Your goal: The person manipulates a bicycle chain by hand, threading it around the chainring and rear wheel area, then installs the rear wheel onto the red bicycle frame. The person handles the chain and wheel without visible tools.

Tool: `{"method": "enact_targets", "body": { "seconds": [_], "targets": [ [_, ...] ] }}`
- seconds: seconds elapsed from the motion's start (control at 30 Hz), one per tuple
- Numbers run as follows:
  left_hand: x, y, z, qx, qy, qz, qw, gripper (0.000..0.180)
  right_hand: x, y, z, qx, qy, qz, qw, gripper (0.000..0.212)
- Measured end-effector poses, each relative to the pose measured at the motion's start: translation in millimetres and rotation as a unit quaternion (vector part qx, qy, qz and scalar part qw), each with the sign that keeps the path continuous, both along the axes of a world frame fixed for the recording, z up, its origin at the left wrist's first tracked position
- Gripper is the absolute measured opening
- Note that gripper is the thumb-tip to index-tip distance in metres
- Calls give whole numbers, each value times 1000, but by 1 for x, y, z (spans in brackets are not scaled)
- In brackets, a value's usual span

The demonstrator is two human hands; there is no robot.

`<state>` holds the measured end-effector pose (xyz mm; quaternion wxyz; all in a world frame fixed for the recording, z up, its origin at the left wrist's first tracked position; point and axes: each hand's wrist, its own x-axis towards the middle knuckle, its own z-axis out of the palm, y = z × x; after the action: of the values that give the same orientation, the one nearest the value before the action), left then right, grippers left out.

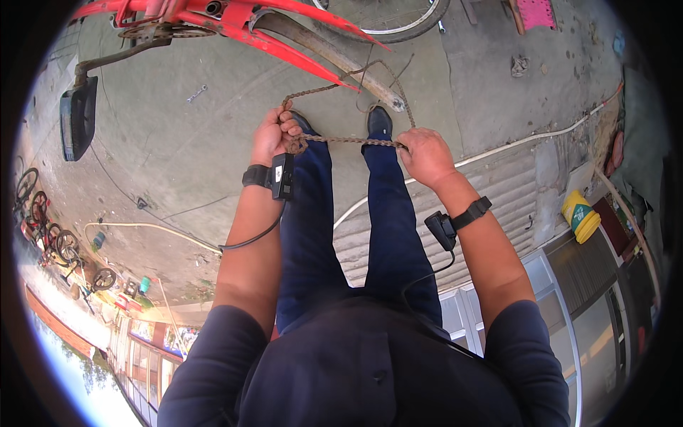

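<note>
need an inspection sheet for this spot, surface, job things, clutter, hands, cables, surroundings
surface: grey concrete ground, stained and cracked.
job's things: rusty bicycle chain stretched between both hands, the rest looping up toward the red bicycle frame; black pedal on its crank at left.
clutter: small wrench lying on the ground; crumpled scrap; yellow can at right.
grippers: left hand closed on a bunched end of the chain; right hand closed on the other end.
cables: black lead from each wrist device running back toward the body; pale hose across the ground.
surroundings: bicycle wheel at top; parked bicycles far left.
</note>
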<state>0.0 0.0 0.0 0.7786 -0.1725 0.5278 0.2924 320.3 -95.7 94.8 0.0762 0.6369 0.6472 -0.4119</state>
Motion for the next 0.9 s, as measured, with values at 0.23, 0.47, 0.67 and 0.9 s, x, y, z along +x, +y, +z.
{"method": "enact_targets", "body": {
  "seconds": [0.23,0.47,0.67,0.9],
  "targets": [
    [-83,29,4,36,77,42,995,23,-58,29,14,100,114,18,988,14],
    [-90,-24,38,36,93,-37,994,27,-52,81,74,205,90,81,971,17],
    [-44,-57,74,-20,27,-60,998,22,-59,116,139,337,54,129,931,10],
    [-5,-63,116,-34,-1,-188,982,17,-94,131,195,388,73,144,907,22]
  ]
}}
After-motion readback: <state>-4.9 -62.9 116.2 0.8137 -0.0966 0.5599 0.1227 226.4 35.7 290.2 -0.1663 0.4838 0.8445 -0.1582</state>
